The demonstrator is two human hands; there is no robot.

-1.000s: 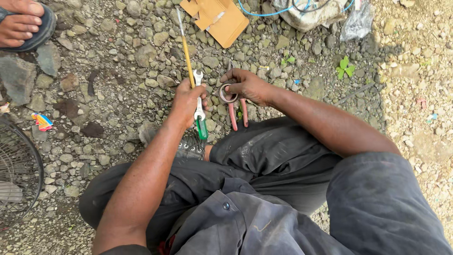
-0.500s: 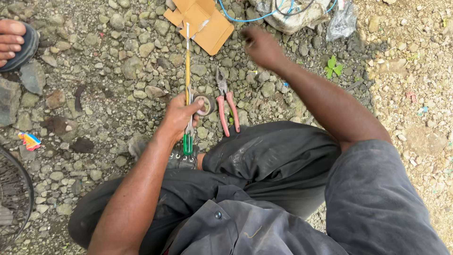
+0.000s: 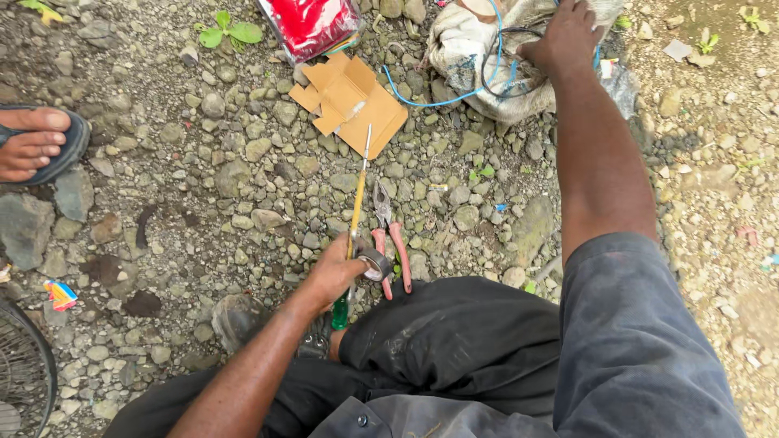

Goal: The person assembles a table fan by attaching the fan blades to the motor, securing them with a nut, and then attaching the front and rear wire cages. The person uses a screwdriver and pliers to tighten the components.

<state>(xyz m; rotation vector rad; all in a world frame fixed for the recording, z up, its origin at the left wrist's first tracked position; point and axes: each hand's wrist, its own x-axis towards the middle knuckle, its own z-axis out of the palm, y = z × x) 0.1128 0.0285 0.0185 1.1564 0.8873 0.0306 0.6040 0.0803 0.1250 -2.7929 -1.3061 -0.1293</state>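
Gravel ground, person squatting over it. Left hand is gripping a yellow-shafted screwdriver, fingers pressed together around it near the green handle, and pinning a tape roll alongside, probably so both are staying together. Red-handled pliers are lying just beside it, touching the roll. Right hand is reaching far forward onto a grey sack, fingers curling over black and blue wire; can't tell whether it's pinching anything. Flattened cardboard box is sitting beyond the screwdriver tip.

Pliers lie just right of the screwdriver, cardboard beyond both.
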